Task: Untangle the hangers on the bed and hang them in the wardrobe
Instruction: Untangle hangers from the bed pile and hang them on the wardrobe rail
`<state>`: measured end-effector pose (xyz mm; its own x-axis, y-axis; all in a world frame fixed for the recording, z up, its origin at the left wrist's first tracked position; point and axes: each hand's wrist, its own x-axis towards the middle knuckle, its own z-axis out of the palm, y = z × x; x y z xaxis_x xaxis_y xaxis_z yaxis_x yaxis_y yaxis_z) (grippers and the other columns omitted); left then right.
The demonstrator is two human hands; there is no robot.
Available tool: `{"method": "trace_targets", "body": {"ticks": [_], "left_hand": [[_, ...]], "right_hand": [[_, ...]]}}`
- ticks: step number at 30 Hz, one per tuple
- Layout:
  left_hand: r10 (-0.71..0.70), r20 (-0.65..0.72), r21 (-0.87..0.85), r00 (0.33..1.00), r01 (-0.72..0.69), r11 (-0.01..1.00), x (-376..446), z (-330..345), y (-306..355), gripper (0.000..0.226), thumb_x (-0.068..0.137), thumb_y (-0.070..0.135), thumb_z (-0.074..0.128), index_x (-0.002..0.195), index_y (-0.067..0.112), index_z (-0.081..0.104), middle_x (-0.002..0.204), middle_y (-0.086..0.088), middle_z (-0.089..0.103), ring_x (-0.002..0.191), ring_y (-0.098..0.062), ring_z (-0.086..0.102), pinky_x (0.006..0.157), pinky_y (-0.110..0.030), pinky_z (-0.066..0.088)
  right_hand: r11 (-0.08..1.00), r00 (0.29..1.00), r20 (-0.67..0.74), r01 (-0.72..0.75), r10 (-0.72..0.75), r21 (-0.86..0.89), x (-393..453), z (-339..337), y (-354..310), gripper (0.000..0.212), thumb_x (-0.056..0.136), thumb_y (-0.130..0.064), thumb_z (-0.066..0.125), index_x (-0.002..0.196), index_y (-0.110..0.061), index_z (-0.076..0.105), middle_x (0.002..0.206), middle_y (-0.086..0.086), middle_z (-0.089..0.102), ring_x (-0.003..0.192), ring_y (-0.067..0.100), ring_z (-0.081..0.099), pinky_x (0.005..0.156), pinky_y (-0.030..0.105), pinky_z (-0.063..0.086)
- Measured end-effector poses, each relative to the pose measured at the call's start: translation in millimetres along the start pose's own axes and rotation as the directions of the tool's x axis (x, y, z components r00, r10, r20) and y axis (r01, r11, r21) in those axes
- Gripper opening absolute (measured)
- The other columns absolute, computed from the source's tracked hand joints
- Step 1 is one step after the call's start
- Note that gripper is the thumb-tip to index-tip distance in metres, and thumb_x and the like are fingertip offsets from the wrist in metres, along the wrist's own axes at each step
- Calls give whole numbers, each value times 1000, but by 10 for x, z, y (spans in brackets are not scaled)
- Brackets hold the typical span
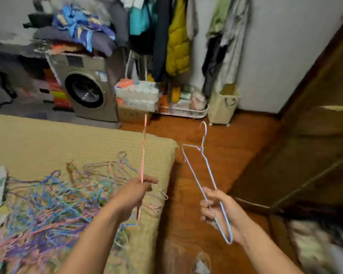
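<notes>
A tangled heap of thin wire hangers (53,202) in blue, pink, purple and green lies on the bed (48,143), which has a tan woven mat. My left hand (135,192) is shut on a pink hanger (143,155), seen edge-on and pointing up over the bed's corner. My right hand (220,209) is shut on a pale blue hanger (203,171), held over the wooden floor with its hook at the top. The dark wooden wardrobe (315,135) stands open at the right.
A washing machine (85,88) piled with clothes stands beyond the bed. Jackets hang on a rack (176,36) against the far wall, over boxes and a white tray (184,111). A beige bin (223,103) sits near the wardrobe. Wooden floor (216,135) runs between bed and wardrobe.
</notes>
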<state>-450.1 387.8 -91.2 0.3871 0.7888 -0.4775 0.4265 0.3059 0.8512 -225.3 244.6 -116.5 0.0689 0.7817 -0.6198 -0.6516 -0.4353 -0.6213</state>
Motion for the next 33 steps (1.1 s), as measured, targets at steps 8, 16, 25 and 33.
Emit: {"method": "trace_targets", "body": {"ticks": [8, 16, 25, 33], "left_hand": [[-184, 562, 358, 806, -37, 933, 265, 2123, 651, 41, 99, 52, 48, 106, 19, 72, 116, -11, 63, 69, -30, 66, 59, -38, 56], [-30, 837, 214, 546, -277, 937, -105, 4560, 2269, 23, 91, 13, 58, 112, 10, 69, 93, -13, 60, 71, -23, 58, 57, -34, 49], [207, 910, -49, 360, -402, 914, -510, 6230, 4031, 29, 95, 17, 53, 117, 23, 70, 118, -8, 66, 93, -24, 62, 56, -24, 49], [384, 870, -200, 309, -491, 848, -74, 7661, 5151, 23, 99, 35, 54, 117, 27, 65, 89, -6, 68, 74, -25, 64, 66, -35, 53]], "right_hand": [[986, 798, -597, 151, -80, 69, -1216, -1785, -201, 32, 93, -33, 58, 119, -14, 57, 120, 10, 52, 78, 32, 71, 54, 30, 47], [936, 378, -868, 266, -322, -232, -2564, -3071, -1411, 6, 95, -28, 54, 99, -24, 54, 123, 10, 53, 86, 26, 65, 57, 34, 53], [728, 119, -825, 550, -553, -409, -3609, -3842, -3090, 29, 99, -12, 49, 121, -25, 62, 110, -6, 53, 114, 20, 54, 101, 36, 46], [687, -79, -887, 603, -455, -405, -3641, -4672, -4222, 34, 102, -39, 47, 133, -26, 57, 122, -6, 60, 108, 21, 57, 67, 27, 42]]}}
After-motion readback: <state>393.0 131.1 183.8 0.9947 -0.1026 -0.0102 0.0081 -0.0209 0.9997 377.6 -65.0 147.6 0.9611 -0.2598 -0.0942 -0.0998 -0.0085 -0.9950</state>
